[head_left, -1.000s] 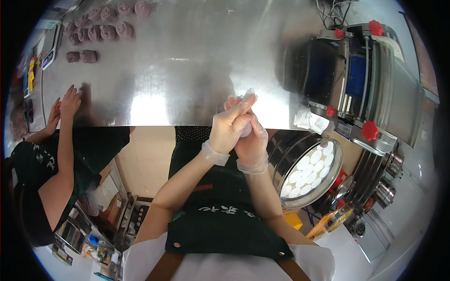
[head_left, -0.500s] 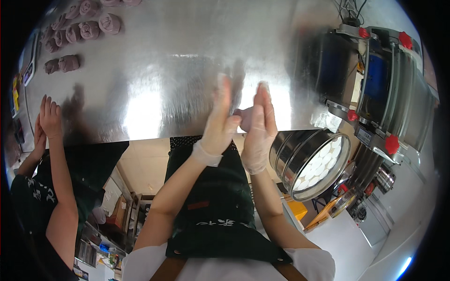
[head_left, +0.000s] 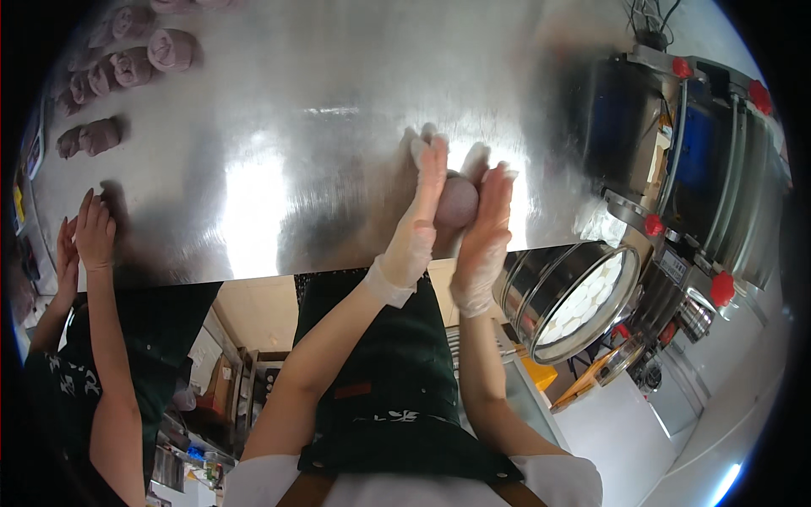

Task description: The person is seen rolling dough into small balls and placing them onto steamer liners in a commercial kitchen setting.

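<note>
A smooth, round purple dough ball [head_left: 457,204] sits on the steel table between my two gloved hands. My left hand [head_left: 416,221] stands on edge along its left side, fingers stretched out, the index side touching the ball. On the other side my right hand [head_left: 487,230] also stands on edge with straight fingers, its palm facing the ball. Both hands wear clear thin gloves. Neither hand's fingers wrap round the dough.
Several purple shaped dough pieces [head_left: 171,49] lie in rows at the far left of the steel table [head_left: 338,194]. A co-worker's hands [head_left: 95,228] are at the left edge. At right stand a roller machine [head_left: 693,160] and a round steel sieve-like drum [head_left: 583,304] holding white discs.
My hands were raised and tilted, with the dough mostly hidden behind the right one. Now they stand on either side of the ball, which shows plainly. The whole view has shifted slightly.
</note>
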Action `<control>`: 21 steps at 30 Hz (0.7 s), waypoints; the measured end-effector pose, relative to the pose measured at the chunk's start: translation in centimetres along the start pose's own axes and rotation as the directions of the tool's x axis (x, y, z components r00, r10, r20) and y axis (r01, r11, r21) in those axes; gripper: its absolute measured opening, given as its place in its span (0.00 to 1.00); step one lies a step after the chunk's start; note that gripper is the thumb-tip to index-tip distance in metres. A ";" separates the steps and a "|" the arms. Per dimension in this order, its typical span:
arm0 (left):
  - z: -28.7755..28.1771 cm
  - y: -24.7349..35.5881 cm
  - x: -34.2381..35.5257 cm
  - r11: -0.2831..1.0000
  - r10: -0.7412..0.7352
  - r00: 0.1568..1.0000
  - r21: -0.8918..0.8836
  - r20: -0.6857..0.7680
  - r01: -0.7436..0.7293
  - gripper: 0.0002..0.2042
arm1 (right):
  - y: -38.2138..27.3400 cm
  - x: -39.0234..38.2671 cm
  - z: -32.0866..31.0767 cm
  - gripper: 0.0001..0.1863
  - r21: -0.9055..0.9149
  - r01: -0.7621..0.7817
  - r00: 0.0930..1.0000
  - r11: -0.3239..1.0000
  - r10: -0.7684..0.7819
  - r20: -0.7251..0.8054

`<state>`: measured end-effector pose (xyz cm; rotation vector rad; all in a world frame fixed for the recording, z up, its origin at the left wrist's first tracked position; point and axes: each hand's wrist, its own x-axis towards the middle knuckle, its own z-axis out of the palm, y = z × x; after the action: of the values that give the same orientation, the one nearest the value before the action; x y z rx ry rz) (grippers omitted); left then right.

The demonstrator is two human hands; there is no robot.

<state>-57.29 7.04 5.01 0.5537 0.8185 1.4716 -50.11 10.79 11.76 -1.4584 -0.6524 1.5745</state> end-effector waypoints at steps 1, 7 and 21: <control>0.1 -0.3 -0.2 0.995 0.017 1.000 0.100 0.020 -0.019 0.58 | 1.8 -0.6 -0.6 0.51 -0.171 0.070 0.993 0.983 -0.052 0.104; 0.6 0.8 -1.0 0.944 0.019 0.999 0.328 0.040 -0.031 0.58 | 4.1 -0.4 -2.2 0.53 -0.402 0.350 0.932 0.846 -0.274 0.235; -0.7 0.9 3.9 0.928 0.026 0.987 0.364 0.157 -0.082 0.54 | 3.9 3.9 -3.2 0.58 -0.193 0.301 0.935 0.934 -0.249 0.253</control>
<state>-58.73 10.87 4.66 0.9664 0.9741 1.3119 -47.73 11.70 5.92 -1.2902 -1.1553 1.4877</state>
